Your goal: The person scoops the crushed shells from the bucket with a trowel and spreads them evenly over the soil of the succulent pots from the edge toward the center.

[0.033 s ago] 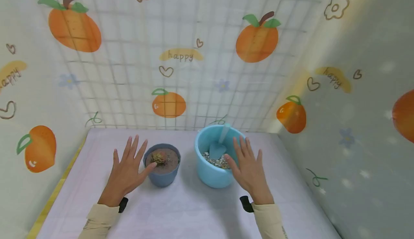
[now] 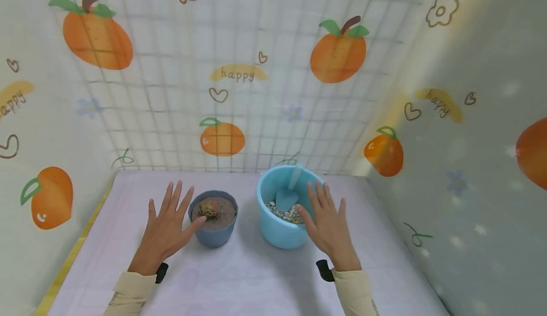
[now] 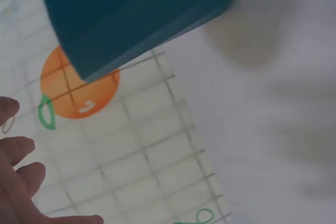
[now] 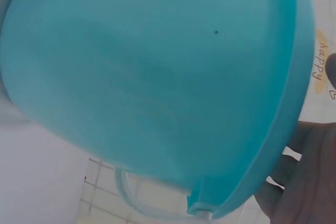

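Note:
My left hand (image 2: 164, 233) is held with fingers spread, left of a blue-grey flowerpot (image 2: 215, 237). Its thumb overlaps the pot's soil in the head view. A small succulent (image 2: 209, 208) grows in the brown soil. With fingers straight, my right hand (image 2: 331, 235) is at the right side of a light blue bucket (image 2: 278, 233), partly covering it; contact cannot be told. Inside the bucket, a blue scoop (image 2: 286, 199) leans on a pale gravel-like mix (image 2: 283, 215). The bucket's wall (image 4: 147, 77) fills much of the right wrist view, the pot's side (image 3: 142, 19) the top of the left.
Pot and bucket stand side by side on a white-covered table (image 2: 239, 282). A fruit-printed curtain (image 2: 179, 130) with a grid behind it rises at the back. More printed sheet (image 2: 483, 164) closes off the right side. A loop handle (image 4: 126, 190) hangs from the bucket.

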Demonstrator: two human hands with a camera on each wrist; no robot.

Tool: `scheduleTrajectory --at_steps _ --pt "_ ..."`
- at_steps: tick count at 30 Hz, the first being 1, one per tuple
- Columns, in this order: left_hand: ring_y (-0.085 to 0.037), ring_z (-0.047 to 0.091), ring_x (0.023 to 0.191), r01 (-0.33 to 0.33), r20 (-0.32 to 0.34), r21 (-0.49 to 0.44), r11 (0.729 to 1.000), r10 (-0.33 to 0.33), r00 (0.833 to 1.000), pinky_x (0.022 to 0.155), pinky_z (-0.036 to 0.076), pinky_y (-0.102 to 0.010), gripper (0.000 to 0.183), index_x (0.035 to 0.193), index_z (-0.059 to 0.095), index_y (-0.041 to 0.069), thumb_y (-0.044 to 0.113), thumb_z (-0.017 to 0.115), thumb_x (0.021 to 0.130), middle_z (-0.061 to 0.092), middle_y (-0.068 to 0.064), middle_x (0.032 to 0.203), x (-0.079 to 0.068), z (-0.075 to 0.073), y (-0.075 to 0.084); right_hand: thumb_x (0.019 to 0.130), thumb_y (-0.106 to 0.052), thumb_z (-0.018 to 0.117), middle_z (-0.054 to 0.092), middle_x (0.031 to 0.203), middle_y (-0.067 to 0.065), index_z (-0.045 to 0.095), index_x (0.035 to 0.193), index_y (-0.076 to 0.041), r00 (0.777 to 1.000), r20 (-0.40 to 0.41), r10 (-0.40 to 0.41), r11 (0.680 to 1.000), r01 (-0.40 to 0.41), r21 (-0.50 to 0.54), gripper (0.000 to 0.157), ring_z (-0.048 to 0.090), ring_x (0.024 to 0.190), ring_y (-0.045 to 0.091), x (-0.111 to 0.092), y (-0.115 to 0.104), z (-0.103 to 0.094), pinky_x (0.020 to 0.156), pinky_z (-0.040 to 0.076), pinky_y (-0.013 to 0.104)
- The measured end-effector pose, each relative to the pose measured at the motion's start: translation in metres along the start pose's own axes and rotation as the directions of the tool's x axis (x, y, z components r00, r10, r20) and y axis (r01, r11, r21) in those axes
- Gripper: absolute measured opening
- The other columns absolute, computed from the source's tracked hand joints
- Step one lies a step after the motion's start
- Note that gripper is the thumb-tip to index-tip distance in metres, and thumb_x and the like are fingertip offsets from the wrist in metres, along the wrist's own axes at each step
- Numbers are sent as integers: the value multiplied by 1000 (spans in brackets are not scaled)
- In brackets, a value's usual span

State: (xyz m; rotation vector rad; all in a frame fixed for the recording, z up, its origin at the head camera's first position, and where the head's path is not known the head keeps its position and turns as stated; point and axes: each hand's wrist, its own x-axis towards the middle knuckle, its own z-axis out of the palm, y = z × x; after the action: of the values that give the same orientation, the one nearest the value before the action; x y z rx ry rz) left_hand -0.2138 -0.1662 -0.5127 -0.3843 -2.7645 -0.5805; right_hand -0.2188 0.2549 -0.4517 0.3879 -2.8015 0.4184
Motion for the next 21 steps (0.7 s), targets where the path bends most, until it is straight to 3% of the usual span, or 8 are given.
scheduleTrajectory --at_steps 8,14,21 --pt "-30 -8 159 1 33 6 1000 -1 999 111 2 -79 89 169 23 20 74 45 101 3 -12 174 -2 8 2 110 -59 38 17 172 16 22 168 -10 1000 4 11 1000 -11 12 77 6 158 36 -1 1 4 112 1 78" --pt "-32 -5 159 4 40 -2 1000 -4 999 111 2 -80 88 168 28 19 73 47 101 7 -15 174 -1 4 5 110 -58 39 17 172 16 25 167 -9 1000 8 -1 1000 0 24 76 7 158 37 0 1 3 111 1 80" --pt "-34 -2 159 -6 35 3 1000 6 999 111 1 -79 88 168 28 19 74 46 100 9 -16 173 3 1 7 108 -58 45 10 172 21 22 167 -9 999 31 24 990 -28 140 81 -5 157 41 1 0 -3 100 -4 89"
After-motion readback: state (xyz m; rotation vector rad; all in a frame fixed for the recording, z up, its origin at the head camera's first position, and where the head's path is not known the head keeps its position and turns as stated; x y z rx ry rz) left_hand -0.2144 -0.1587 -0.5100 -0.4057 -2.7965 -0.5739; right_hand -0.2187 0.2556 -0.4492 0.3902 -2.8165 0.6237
